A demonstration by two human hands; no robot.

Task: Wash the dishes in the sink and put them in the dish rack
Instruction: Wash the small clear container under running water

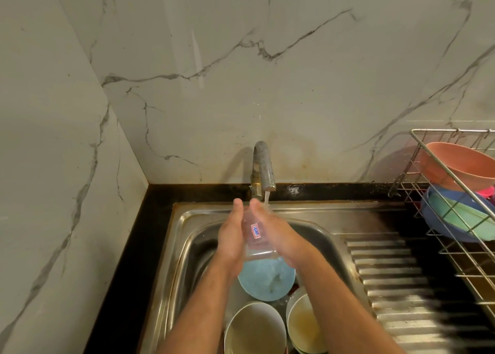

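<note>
A clear glass (256, 234) with a red and blue sticker is held between my two palms above the steel sink (187, 235). My left hand (231, 242) presses on its left side and my right hand (278, 235) on its right side, fingers straight. Its mouth points at the tap (263, 167), and running water falls onto it. Below the glass, in the basin, lie a blue plate (266, 282) and two pale bowls (254, 327) (302, 324). The wire dish rack (455, 249) at the right holds a pink bowl (460, 166), a green bowl (460, 215) and a blue one (435, 221).
A ribbed steel drainboard (401, 281) lies between the basin and the rack. Black counter (150, 219) borders the sink at the left and back. Marble walls (241, 85) meet in a corner at the left.
</note>
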